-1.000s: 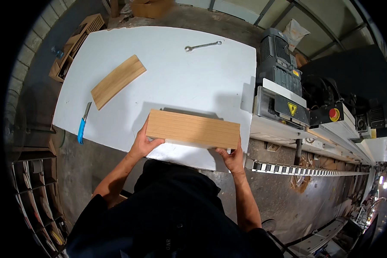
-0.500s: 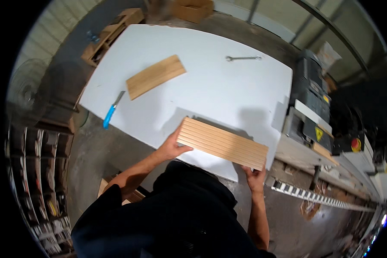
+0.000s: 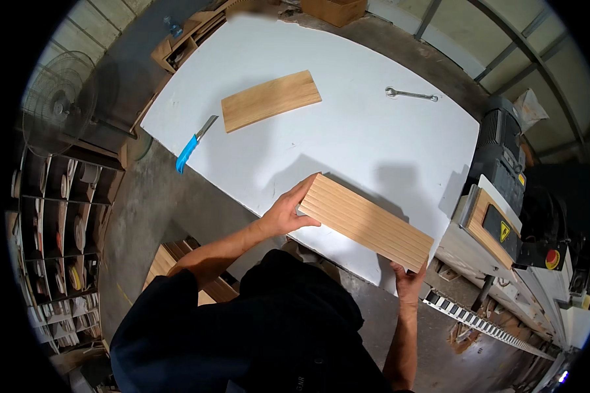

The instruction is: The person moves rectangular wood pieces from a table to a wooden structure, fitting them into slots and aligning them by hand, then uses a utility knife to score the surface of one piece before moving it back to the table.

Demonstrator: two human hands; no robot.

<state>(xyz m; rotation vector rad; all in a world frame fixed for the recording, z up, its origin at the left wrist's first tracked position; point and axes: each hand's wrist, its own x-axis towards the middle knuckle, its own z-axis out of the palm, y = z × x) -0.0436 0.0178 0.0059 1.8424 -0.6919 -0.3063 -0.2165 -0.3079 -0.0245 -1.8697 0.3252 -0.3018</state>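
Our left hand (image 3: 287, 213) and right hand (image 3: 410, 281), set apart, clamp the two ends of a lined wood block (image 3: 367, 223) over the near side of the counter (image 3: 347, 131); whether it touches, we cannot tell. Beyond, we see a knife (image 3: 189, 152), its blue handle jutting past the left edge, just beside a flat board (image 3: 271, 100). Farther off lie a wrench (image 3: 411, 95) and, past the counter, a box (image 3: 334, 10).
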